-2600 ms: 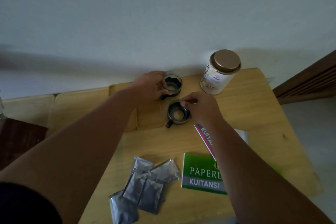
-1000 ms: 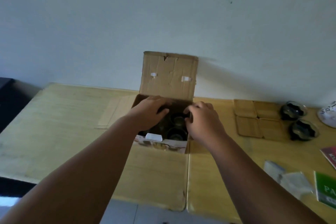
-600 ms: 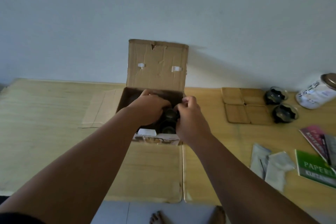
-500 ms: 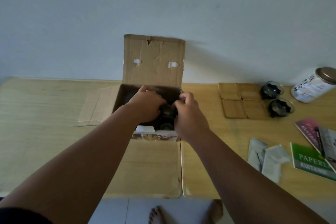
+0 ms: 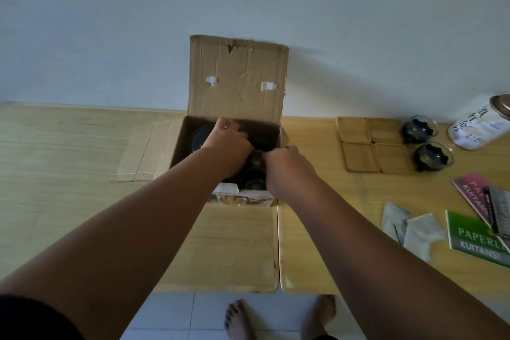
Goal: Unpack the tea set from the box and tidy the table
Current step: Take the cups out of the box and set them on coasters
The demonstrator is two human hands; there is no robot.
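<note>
Two hands work inside the open cardboard box [image 5: 237, 77] on the table [image 5: 69, 160], as the head view shows. The right hand [image 5: 287, 168] pinches the rim of a dark cup [image 5: 256, 157] with curled fingers. The left hand [image 5: 229, 146] bends down beside the same cup, but its fingers are hidden, so I cannot tell whether they clasp it. Two unpacked cups [image 5: 419, 128] stand by the wooden trays [image 5: 369, 146], well to the right. The cup looks like glass: light, stiff, slippery and breakable. It is probably safer held round the body or by a handle than by the rim alone, and lifted straight up, clear of its neighbours.
</note>
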